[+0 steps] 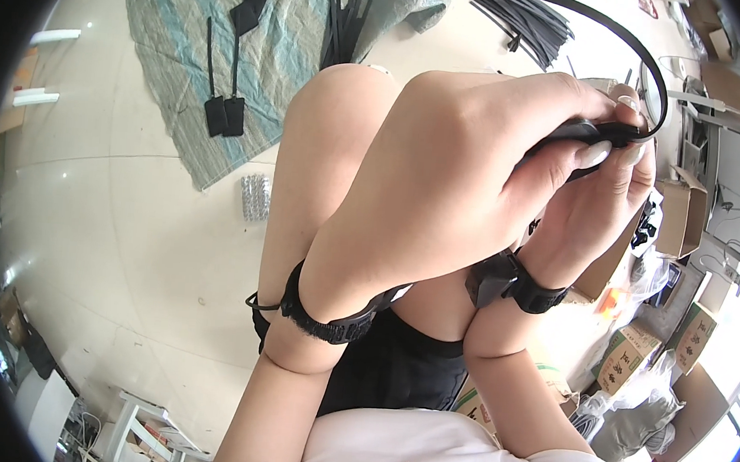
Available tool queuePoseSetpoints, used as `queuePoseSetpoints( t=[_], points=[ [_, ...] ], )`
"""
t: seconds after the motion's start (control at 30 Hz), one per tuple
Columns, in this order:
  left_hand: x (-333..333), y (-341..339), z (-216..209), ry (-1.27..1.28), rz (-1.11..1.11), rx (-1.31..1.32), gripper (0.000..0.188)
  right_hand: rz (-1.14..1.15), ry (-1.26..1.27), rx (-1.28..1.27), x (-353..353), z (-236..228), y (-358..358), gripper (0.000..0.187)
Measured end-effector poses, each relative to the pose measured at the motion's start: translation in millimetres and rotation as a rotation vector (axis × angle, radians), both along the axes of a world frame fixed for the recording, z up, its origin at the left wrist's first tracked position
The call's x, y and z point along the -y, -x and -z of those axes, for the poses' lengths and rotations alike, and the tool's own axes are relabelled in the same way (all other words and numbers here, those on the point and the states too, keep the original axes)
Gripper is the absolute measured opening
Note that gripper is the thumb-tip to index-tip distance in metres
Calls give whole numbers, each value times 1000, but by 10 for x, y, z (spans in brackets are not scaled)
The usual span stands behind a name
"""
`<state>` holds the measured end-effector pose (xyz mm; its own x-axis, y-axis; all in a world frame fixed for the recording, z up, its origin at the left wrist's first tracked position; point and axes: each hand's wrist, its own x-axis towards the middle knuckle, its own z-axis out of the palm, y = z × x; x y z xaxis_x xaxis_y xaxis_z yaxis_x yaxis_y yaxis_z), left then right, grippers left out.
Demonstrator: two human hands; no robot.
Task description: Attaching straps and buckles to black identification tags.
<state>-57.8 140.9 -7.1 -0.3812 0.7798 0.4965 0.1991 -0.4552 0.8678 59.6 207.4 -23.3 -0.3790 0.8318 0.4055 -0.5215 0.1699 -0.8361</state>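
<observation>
My left hand [516, 147] is closed, its thumb and fingers pinching a black strap [652, 71] near one end. The strap arcs up from my fingers and back to the left, with its far end loose in the air. My right hand [598, 205] meets the left from the right side, its fingertips pressed on the same strap end. A dark piece lies between the left thumb and fingers, partly hidden, so I cannot tell whether it is the strap or a separate part. Both wrists wear black bands.
A green-blue striped woven sheet [172, 42] lies on the floor ahead, bearing black flat pads [224, 117] with straps and a bundle of black strips [343, 25]. More black strips [525, 22] lie beyond my hands. Cardboard boxes [630, 356] and plastic bags stand at right.
</observation>
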Motion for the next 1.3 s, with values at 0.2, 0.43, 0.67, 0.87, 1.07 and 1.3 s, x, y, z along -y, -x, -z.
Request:
queuePoseSetpoints(
  t=[0.2,0.43,0.67,0.87,1.07,1.3],
  points=[
    [6,36,-5,-4,-21,-106,14,104,-78,48,45,-11,47,20],
    [-1,47,65,-93,-53,-132,21,217,-183,96,99,-19,89,17],
    [-15,6,73,-60,-233,-381,21,411,-156,306,197,-119,135,8],
    [15,41,-9,-35,-17,-202,15,204,166,13,174,-149,121,11],
    [81,81,-103,324,590,676,43,-33,5,-61,114,27,95,28],
    [60,67,-30,314,439,393,31,-119,101,-98,60,71,92,40]
  ],
)
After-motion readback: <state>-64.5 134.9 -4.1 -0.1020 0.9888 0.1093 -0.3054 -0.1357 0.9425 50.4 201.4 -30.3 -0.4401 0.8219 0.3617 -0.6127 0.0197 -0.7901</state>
